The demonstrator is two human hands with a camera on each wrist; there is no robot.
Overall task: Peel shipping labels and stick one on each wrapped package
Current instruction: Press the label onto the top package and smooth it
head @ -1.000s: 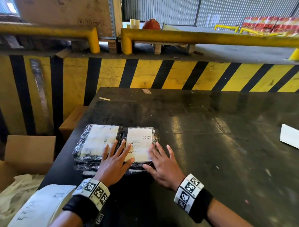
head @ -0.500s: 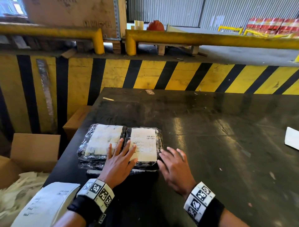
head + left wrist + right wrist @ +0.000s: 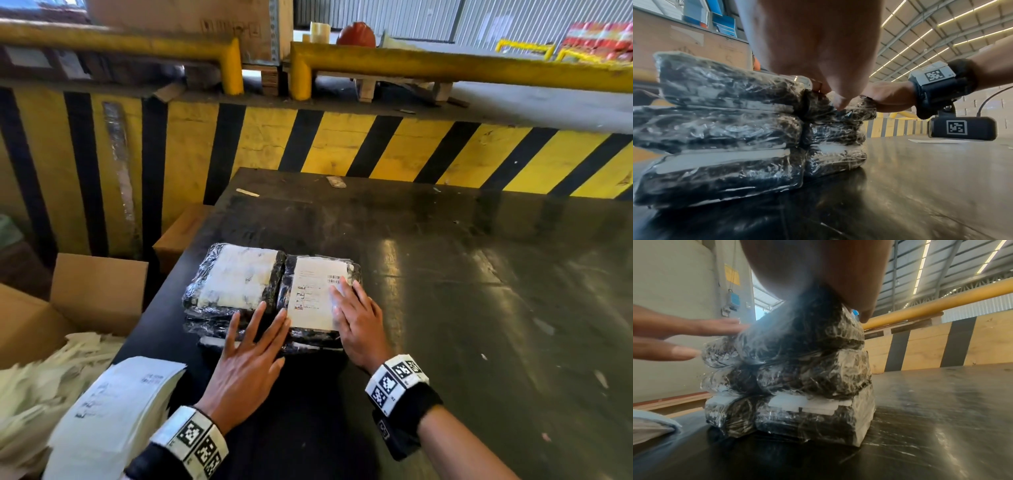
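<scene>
Smoothing step, I judge: the right hand [image 3: 358, 322] lies flat, fingers straight, on the white printed shipping label [image 3: 317, 296] atop the right black film-wrapped package [image 3: 320, 337]; the left hand [image 3: 248, 363], also flat, rests left of that label, gripping nothing. Next needs peeling another label
</scene>
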